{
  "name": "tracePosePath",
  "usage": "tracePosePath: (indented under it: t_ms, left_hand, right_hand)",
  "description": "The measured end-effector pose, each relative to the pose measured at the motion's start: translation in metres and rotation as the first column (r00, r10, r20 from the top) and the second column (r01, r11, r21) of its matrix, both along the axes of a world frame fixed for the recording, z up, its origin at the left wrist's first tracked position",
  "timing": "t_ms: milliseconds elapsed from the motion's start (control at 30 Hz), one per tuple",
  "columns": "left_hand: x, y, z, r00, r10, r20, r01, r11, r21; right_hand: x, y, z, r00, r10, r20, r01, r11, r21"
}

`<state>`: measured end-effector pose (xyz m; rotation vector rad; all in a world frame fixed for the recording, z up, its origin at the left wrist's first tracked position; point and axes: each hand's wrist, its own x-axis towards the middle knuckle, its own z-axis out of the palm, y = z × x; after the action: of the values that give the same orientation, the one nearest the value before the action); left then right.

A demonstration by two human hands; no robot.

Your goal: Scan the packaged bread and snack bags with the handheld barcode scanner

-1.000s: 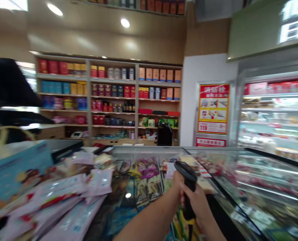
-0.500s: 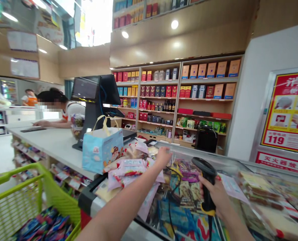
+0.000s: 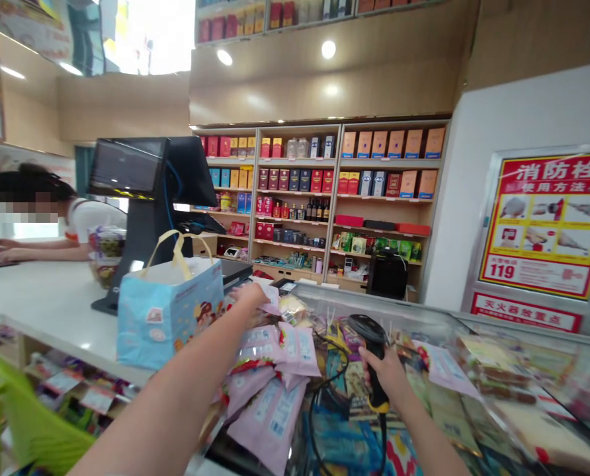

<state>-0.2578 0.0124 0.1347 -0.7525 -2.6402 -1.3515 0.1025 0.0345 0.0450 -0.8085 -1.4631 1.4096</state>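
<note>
Gripping scanner (image 3: 369, 328), right hand (image 3: 391, 377) has fingers wrapped round it, above glass-topped case (image 3: 399, 309); colourful packs (image 3: 342, 433) inside, pink packets (image 3: 275, 423) piled on top. Left hand (image 3: 250, 297) over pile's far end, beside blue bag (image 3: 146, 324); cannot tell whether fingers pinch.

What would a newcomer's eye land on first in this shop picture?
Probably the big red-and-yellow poster on the white wall at the right. Next, the light-blue bag on the white counter at the left, with pale pink packets heaped to its right. Near the middle, the right grip holds a black handheld scanner.
</note>
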Motion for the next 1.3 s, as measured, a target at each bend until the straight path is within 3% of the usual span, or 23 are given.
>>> tracePosePath:
  t_ms: [67,200,300,400,500,600,667,733,833,933,1033,1133,1300]
  left_hand:
    - [0.003,0.005,-0.001,0.999,0.04,-0.014,-0.04,0.999,0.01]
    - [0.018,0.01,0.007,0.999,0.033,-0.013,-0.034,0.993,-0.11]
    - [0.034,0.008,0.01,0.994,-0.037,-0.101,0.012,0.971,-0.24]
    - [0.046,0.005,0.015,0.978,-0.156,-0.14,0.115,0.958,-0.263]
    - [0.059,0.004,0.025,0.972,-0.213,-0.095,0.201,0.971,-0.129]
    - [0.083,0.011,0.031,0.946,-0.29,0.143,0.255,0.941,0.221]
    - [0.107,0.018,0.024,0.865,-0.418,0.278,0.293,0.87,0.397]
    - [0.134,0.023,0.007,0.748,-0.558,0.36,0.306,0.77,0.56]
    - [0.16,0.025,-0.025,0.597,-0.693,0.404,0.207,0.619,0.757]
    - [0.16,0.024,-0.053,0.599,-0.699,0.39,0.206,0.606,0.769]
    - [0.148,0.025,-0.07,0.624,-0.71,0.325,0.228,0.564,0.794]
    - [0.141,0.028,-0.076,0.615,-0.731,0.297,0.227,0.524,0.821]
    - [0.144,0.03,-0.078,0.585,-0.747,0.316,0.244,0.533,0.81]
  right_hand:
    - [0.003,-0.002,0.002,1.0,0.007,0.009,-0.007,1.0,-0.001]
    - [0.002,-0.003,0.004,0.999,-0.044,0.008,0.044,0.999,0.021]
    - [-0.001,-0.003,0.003,0.998,-0.059,0.021,0.058,0.998,0.036]
    - [-0.003,-0.005,0.005,0.999,-0.038,0.025,0.037,0.998,0.045]
    - [-0.003,-0.007,0.007,1.0,-0.018,0.007,0.018,0.999,0.04]
    - [-0.003,-0.008,0.009,1.0,0.008,-0.018,-0.007,1.0,0.017]
    - [-0.002,-0.008,0.011,0.999,0.031,-0.037,-0.03,1.0,0.006]
    - [0.001,-0.008,0.014,0.996,0.068,-0.054,-0.068,0.998,0.003]
    - [0.005,-0.007,0.015,0.99,0.12,-0.072,-0.12,0.993,0.006]
    - [0.006,-0.005,0.011,0.986,0.164,-0.024,-0.165,0.986,-0.009]
    - [0.004,-0.008,0.007,0.977,0.205,0.048,-0.205,0.979,-0.013]
    - [0.002,-0.014,0.008,0.971,0.219,0.095,-0.218,0.976,-0.019]
    - [0.0,-0.026,0.012,0.971,0.225,0.088,-0.223,0.974,-0.028]
